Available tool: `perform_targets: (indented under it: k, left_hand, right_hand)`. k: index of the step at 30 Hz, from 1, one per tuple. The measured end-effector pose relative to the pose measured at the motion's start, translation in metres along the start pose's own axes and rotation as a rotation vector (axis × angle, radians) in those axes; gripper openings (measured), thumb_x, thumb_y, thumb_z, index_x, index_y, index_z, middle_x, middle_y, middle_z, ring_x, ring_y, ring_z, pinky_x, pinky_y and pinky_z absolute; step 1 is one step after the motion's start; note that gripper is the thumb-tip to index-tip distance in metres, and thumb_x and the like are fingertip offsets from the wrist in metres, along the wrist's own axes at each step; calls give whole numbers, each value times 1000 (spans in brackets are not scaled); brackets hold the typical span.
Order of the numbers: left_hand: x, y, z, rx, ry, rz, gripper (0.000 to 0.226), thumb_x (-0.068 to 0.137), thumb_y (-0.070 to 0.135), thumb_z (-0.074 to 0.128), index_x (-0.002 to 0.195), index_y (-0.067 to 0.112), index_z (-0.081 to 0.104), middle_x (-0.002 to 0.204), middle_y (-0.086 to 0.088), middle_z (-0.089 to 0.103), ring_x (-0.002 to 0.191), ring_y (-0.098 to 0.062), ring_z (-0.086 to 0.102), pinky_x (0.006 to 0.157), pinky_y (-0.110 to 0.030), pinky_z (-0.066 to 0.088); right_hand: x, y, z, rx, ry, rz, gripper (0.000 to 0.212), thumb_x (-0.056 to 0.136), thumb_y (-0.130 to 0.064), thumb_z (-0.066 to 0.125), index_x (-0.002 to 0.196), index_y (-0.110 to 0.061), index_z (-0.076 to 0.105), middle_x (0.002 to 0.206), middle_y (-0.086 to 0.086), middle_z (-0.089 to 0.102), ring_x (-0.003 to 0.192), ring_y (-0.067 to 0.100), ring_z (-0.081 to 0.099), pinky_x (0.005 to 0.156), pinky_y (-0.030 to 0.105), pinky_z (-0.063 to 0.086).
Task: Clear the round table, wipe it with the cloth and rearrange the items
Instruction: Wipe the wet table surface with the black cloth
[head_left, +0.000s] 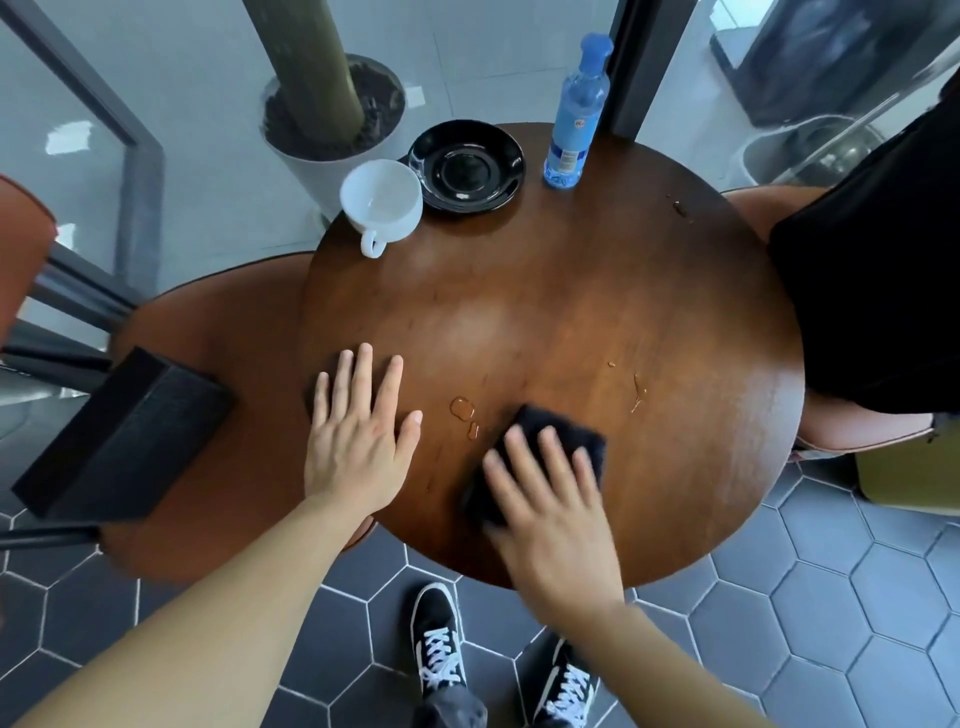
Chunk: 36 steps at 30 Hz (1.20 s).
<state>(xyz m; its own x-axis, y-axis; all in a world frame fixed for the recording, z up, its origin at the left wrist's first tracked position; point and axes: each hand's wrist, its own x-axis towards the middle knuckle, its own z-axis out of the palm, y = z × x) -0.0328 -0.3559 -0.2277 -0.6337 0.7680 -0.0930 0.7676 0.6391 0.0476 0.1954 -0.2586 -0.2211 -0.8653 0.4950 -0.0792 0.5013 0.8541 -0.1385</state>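
The round brown wooden table (571, 291) fills the middle of the head view. My right hand (550, 514) presses flat on a dark cloth (566, 441) near the table's front edge, blurred by motion. My left hand (358, 436) lies flat and empty on the table's left side, fingers spread. Small puddles of liquid (462, 410) sit between the two hands, and more drops (636, 392) lie right of the cloth. At the far side stand a white cup (382, 202), a black saucer (467, 166) and a blue plastic bottle (576, 114), upright.
A brown chair seat (218, 415) on the left carries a black box (124, 436). Another chair on the right holds black fabric (872, 291). A white plant pot (332, 114) stands behind the table. My two black sneakers (498, 675) rest on grey hexagon tiles.
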Motion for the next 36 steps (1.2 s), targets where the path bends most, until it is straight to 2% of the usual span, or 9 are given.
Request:
perform_targets:
  k: [2, 4, 9, 15, 20, 23, 26, 32, 36]
  left_hand:
    - [0, 0, 0, -4, -2, -1, 67, 101, 53, 20, 160, 21, 18, 167, -18, 17, 155, -34, 12, 125, -54, 15]
    - [0, 0, 2, -8, 0, -7, 67, 101, 54, 20, 160, 21, 19, 167, -17, 17, 155, -34, 12, 125, -54, 14]
    - [1, -1, 2, 1, -5, -5, 69, 101, 56, 17, 160, 21, 18, 168, -16, 15, 155, -34, 11, 125, -53, 13]
    - [0, 0, 2, -17, -5, 0, 67, 102, 54, 19, 160, 21, 18, 167, -17, 16, 156, -34, 11, 125, -54, 13]
    - [0, -1, 2, -21, -5, -9, 67, 102, 55, 19, 160, 21, 18, 168, -16, 15, 156, -34, 11, 125, -54, 13]
    - [0, -1, 1, -19, 1, -5, 67, 102, 55, 18, 160, 21, 18, 168, -16, 16, 156, -33, 11, 125, -53, 13]
    - [0, 0, 2, -26, 0, -10, 67, 101, 54, 21, 160, 21, 20, 168, -16, 16, 156, -33, 11, 125, -53, 13]
    - [0, -1, 2, -19, -6, -13, 68, 100, 55, 19, 160, 22, 19, 168, -16, 15, 156, -33, 11, 125, -54, 14]
    - [0, 0, 0, -27, -6, -16, 67, 101, 53, 23, 160, 22, 20, 167, -16, 17, 156, -33, 12, 125, -53, 14]
  right_hand:
    - [-26, 6, -3, -17, -71, -235, 65, 96, -55, 44, 155, -30, 34, 167, -3, 20, 155, 28, 10, 123, 52, 13]
    - [-13, 33, -5, -65, -58, -261, 66, 94, -57, 46, 154, -33, 35, 166, -4, 23, 155, 26, 14, 122, 51, 17]
    - [60, 25, -13, 18, 6, 226, 64, 95, -55, 43, 154, -28, 36, 165, 0, 26, 154, 33, 16, 124, 54, 9]
    - [-16, 22, -4, -44, -88, -302, 65, 95, -56, 45, 155, -34, 33, 167, -5, 21, 155, 26, 11, 123, 52, 14]
    - [54, 8, -12, 25, -12, 164, 64, 95, -53, 48, 153, -29, 37, 165, -1, 27, 154, 33, 16, 124, 55, 10]
    - [28, -22, 0, -1, -39, -74, 64, 96, -52, 46, 155, -28, 34, 167, -2, 21, 155, 33, 8, 124, 56, 8]
    - [20, 14, -3, -56, -66, -258, 66, 94, -57, 45, 155, -33, 33, 167, -6, 21, 155, 26, 11, 123, 53, 14]
    - [78, 8, -8, 26, 40, 245, 65, 97, -56, 45, 155, -28, 35, 166, -1, 26, 155, 33, 12, 124, 56, 7]
    - [37, -18, -2, -7, -38, -164, 64, 94, -57, 47, 153, -33, 37, 165, -6, 26, 155, 29, 14, 123, 55, 14]
